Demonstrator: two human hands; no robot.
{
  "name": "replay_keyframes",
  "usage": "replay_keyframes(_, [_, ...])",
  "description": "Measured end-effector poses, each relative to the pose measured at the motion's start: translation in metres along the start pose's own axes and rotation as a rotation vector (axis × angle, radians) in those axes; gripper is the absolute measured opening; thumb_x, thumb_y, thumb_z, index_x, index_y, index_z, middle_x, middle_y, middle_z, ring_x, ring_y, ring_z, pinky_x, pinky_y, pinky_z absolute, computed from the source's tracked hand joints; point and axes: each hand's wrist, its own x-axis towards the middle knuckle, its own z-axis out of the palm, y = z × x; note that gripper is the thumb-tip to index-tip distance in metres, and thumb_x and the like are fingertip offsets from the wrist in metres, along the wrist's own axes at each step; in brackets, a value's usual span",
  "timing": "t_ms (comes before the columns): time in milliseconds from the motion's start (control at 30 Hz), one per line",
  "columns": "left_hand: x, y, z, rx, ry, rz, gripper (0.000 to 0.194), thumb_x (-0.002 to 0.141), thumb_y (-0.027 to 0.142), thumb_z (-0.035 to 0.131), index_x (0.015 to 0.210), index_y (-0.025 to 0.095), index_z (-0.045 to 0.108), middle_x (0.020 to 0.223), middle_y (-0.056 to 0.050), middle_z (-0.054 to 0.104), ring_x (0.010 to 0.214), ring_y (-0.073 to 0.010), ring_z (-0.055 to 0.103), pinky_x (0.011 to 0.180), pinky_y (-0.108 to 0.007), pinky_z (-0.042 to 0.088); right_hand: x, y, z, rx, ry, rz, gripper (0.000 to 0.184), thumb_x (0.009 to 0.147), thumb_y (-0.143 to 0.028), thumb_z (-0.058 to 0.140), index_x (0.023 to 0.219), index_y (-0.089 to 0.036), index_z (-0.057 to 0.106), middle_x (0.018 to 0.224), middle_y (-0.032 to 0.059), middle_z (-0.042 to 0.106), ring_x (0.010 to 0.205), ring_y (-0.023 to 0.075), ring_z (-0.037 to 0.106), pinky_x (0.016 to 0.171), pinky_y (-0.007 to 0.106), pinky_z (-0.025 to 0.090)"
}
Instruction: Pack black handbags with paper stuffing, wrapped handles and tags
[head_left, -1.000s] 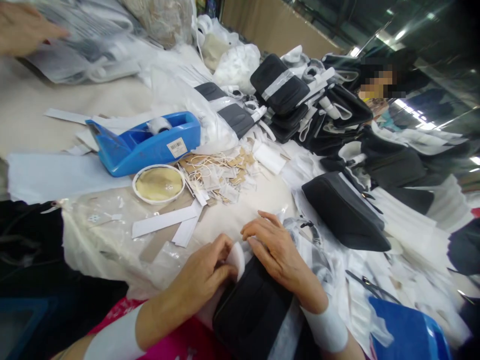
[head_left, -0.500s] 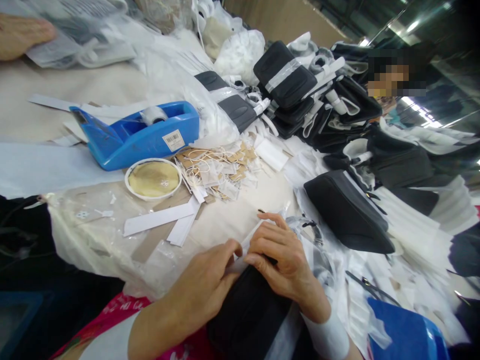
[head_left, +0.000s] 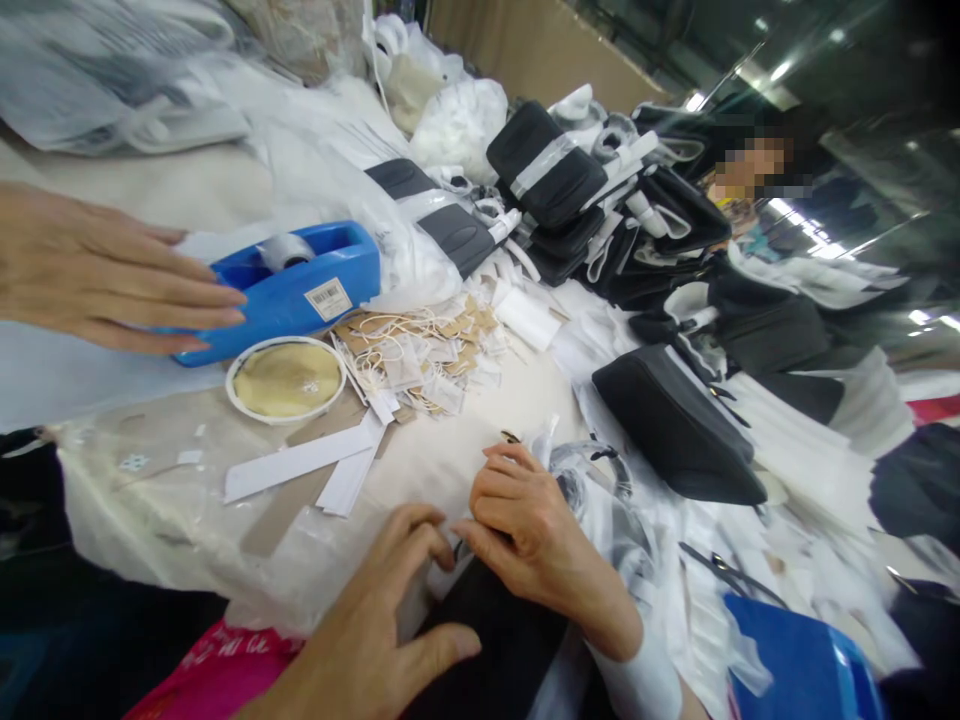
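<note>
A black bag (head_left: 491, 625) with a clear plastic band around it lies right in front of me, partly covered by my hands. My left hand (head_left: 397, 600) is at its near left side, thumb spread away from the bent fingers, with nothing visible in the gap. Over the bag's far edge my right hand (head_left: 529, 520) is closed, fingers curled; what they grip is hidden. Small dark pieces show beside its fingertips. A plastic-wrapped handle (head_left: 619, 465) rests just beyond my right hand.
Another person's hand (head_left: 112, 275) reaches over the blue tape dispenser (head_left: 337, 265). Nearby are a round tub (head_left: 285, 380), a pile of string tags (head_left: 427, 350) and white card strips (head_left: 300, 460). Black bags (head_left: 667, 425) are stacked at right. A blue container (head_left: 802, 650) stands lower right.
My left hand has drawn back to the left and its thumb has opened away from the fingers. The other person's hand has moved down from the plastic bags to the tape dispenser.
</note>
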Motion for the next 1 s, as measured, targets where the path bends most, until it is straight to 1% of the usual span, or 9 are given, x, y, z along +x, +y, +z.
replay_keyframes(100, [0.021,0.003,0.007,-0.073,-0.014,-0.006,0.075,0.065,0.046,0.08,0.127,0.02,0.048,0.144,-0.015,0.041,0.134,-0.0363,0.037,0.111,-0.05,0.034,0.0,-0.002,-0.001,-0.001,0.012,-0.006,0.031,0.094,-0.022,0.05,0.064,-0.018,0.046,0.069,-0.001,0.049,0.075,0.0138,0.046,0.088,0.035,0.04])
replay_keyframes(267, [0.042,0.008,0.025,-0.136,-0.113,-0.064,0.057,0.084,0.043,0.061,0.134,0.019,0.047,0.13,-0.012,0.058,0.125,-0.0297,0.051,0.11,-0.045,0.038,0.004,-0.003,-0.01,0.136,0.17,-0.004,0.021,0.097,-0.024,0.042,0.083,-0.018,0.056,0.091,0.0061,0.057,0.09,0.0172,0.052,0.085,0.034,0.045])
replay_keyframes(333, [0.043,0.009,0.025,-0.064,-0.081,-0.064,0.062,0.083,0.047,0.06,0.136,0.018,0.046,0.137,-0.012,0.054,0.132,-0.0302,0.045,0.115,-0.045,0.03,0.003,0.0,-0.026,0.222,0.386,-0.005,0.017,0.097,-0.024,0.043,0.099,-0.019,0.059,0.105,0.0081,0.058,0.102,0.0176,0.054,0.092,0.033,0.045])
replay_keyframes(433, [0.045,0.009,0.022,0.033,-0.063,-0.089,0.075,0.078,0.057,0.06,0.141,0.018,0.043,0.147,-0.009,0.046,0.14,-0.0297,0.035,0.12,-0.044,0.02,-0.024,0.007,-0.064,0.252,0.964,0.2,0.023,0.098,-0.025,0.04,0.109,-0.021,0.06,0.113,0.0072,0.059,0.109,0.0177,0.055,0.101,0.035,0.042])
replay_keyframes(500, [0.048,0.01,0.02,0.06,-0.093,-0.122,0.082,0.076,0.062,0.059,0.143,0.019,0.039,0.146,-0.008,0.047,0.137,-0.0301,0.039,0.119,-0.045,0.023,-0.066,0.007,-0.083,0.277,1.333,0.395,0.026,0.098,-0.029,0.039,0.114,-0.022,0.058,0.117,0.0066,0.059,0.11,0.018,0.056,0.103,0.037,0.042])
replay_keyframes(567, [0.051,0.01,0.019,0.074,-0.118,-0.142,0.085,0.076,0.064,0.057,0.144,0.019,0.037,0.142,-0.008,0.051,0.133,-0.0306,0.045,0.118,-0.045,0.027,-0.122,-0.001,-0.083,0.321,1.488,0.605,0.032,0.096,-0.034,0.043,0.122,-0.022,0.056,0.126,0.0067,0.057,0.116,0.0192,0.055,0.106,0.039,0.04])
replay_keyframes(767, [0.055,0.014,0.019,0.168,-0.079,-0.064,0.075,0.068,0.063,0.064,0.129,0.02,0.054,0.132,-0.008,0.06,0.131,-0.0325,0.047,0.117,-0.044,0.028,-0.244,-0.065,-0.005,0.696,1.107,1.316,0.064,0.078,-0.057,0.06,0.128,-0.017,0.056,0.134,0.0119,0.056,0.128,0.0284,0.048,0.111,0.043,0.034])
replay_keyframes(867, [0.053,0.022,0.019,0.189,-0.065,-0.063,0.071,0.068,0.062,0.064,0.123,0.017,0.058,0.125,-0.01,0.064,0.124,-0.0333,0.054,0.114,-0.046,0.034,-0.252,-0.082,0.017,0.802,0.948,1.343,0.071,0.071,-0.067,0.061,0.119,-0.015,0.062,0.122,0.0124,0.063,0.122,0.0308,0.053,0.106,0.041,0.039])
replay_keyframes(1000, [0.043,0.044,0.019,0.179,-0.097,-0.052,0.063,0.071,0.059,0.063,0.114,0.013,0.063,0.123,-0.012,0.066,0.121,-0.0333,0.056,0.112,-0.047,0.036,-0.244,-0.073,0.013,0.875,0.906,1.317,0.074,0.062,-0.071,0.067,0.108,-0.013,0.066,0.111,0.0121,0.067,0.112,0.032,0.058,0.1,0.042,0.043])
